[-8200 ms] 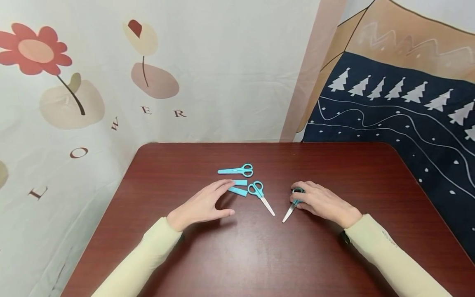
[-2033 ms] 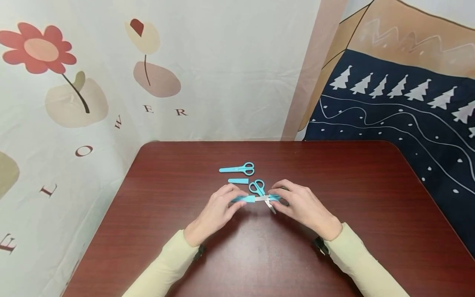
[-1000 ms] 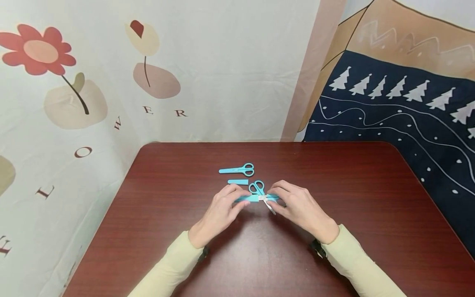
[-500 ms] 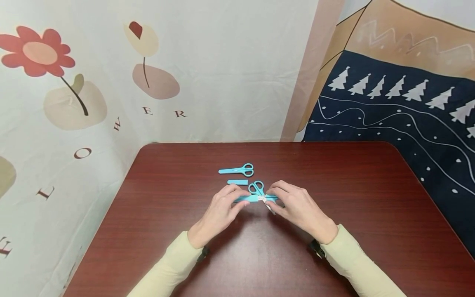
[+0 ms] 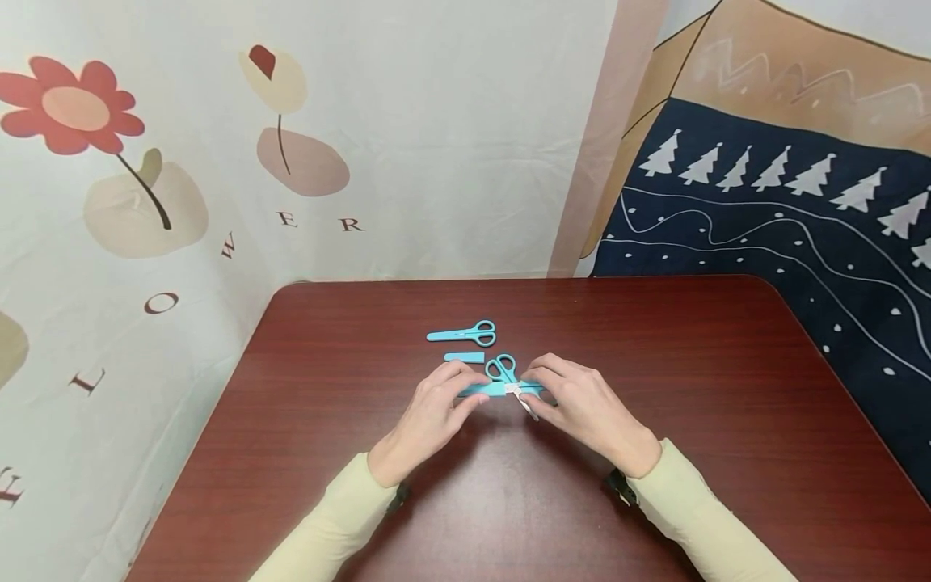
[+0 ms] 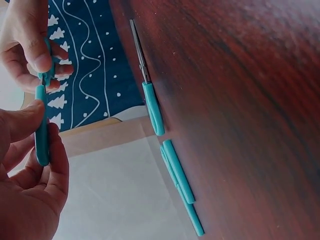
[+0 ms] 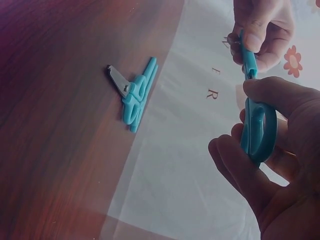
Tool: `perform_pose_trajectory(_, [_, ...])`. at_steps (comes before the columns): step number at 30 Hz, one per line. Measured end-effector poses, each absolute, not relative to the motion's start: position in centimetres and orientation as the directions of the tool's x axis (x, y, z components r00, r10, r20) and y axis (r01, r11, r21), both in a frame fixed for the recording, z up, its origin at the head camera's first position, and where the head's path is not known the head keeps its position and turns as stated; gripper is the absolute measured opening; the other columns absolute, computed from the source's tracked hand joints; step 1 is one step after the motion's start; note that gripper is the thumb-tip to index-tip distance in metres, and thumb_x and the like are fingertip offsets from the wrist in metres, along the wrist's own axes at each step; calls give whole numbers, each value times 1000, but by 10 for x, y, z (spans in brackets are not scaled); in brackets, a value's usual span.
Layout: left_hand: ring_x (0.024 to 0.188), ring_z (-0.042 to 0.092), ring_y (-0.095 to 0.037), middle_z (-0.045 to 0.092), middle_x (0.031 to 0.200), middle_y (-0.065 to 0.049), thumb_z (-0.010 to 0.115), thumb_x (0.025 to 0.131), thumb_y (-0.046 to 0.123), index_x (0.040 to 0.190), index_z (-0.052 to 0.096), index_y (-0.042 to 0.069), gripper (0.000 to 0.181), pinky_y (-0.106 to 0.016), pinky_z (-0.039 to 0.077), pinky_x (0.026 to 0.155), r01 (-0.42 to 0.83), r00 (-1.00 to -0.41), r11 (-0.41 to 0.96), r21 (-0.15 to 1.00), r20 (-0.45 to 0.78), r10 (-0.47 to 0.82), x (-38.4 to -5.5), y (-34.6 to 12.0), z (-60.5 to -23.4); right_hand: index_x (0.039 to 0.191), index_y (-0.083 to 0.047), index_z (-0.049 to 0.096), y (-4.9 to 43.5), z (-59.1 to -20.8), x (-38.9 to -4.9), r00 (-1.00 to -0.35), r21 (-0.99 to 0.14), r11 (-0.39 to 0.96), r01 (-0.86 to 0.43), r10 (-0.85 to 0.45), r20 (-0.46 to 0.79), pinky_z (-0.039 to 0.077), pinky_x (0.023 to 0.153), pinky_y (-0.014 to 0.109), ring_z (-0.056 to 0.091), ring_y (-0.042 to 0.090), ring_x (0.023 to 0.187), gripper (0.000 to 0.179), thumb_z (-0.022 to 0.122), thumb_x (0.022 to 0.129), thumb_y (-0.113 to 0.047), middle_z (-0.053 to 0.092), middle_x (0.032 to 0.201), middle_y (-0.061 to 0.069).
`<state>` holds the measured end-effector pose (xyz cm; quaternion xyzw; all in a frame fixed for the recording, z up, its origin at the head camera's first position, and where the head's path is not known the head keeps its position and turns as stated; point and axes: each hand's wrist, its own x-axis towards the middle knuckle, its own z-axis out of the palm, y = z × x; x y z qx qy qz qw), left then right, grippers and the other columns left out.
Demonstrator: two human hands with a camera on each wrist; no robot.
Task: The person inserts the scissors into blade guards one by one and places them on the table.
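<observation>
Forcing the last of the blade in could twist the held scissors point(image 7: 254, 132) askew inside the held sheath point(image 6: 42, 142), since you squeeze each from its sides and only a short strip of metal shows between them. That might jam the blade, or let your fingertips slip toward bare steel. Lowering the pair carelessly is a second hazard: the loose scissors point(image 5: 507, 376) lie below on the table point(image 5: 313, 404), blade uncovered and aimed toward the near edge, and could snag or be knocked against the loose sheath point(image 5: 464, 357). That sheath and the sheathed scissors point(image 5: 454, 335) lie nearer the far edge.

Your left hand point(image 5: 434, 408) pinches the held sheath, its tip toward the table's left edge; your right hand point(image 5: 592, 404) grips the handles opposite. You hold both above the tabletop, roughly parallel to the far edge, thumbs on the near side.
</observation>
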<state>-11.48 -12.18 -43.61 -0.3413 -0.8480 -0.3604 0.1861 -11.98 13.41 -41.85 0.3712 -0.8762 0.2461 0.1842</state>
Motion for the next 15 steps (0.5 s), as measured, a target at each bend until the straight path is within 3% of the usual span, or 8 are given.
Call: perform_pose_trajectory(15, [85, 55, -14, 64, 99, 0, 82, 89, 9, 108, 77, 7, 19, -24, 48, 69, 730, -680, 500, 466, 570, 461, -115, -120, -437, 104, -8, 73, 134, -422, -121, -629, -281, 582, -763, -570, 528, 58, 71, 25, 65, 8, 80, 31, 91, 79, -13, 68, 101, -1])
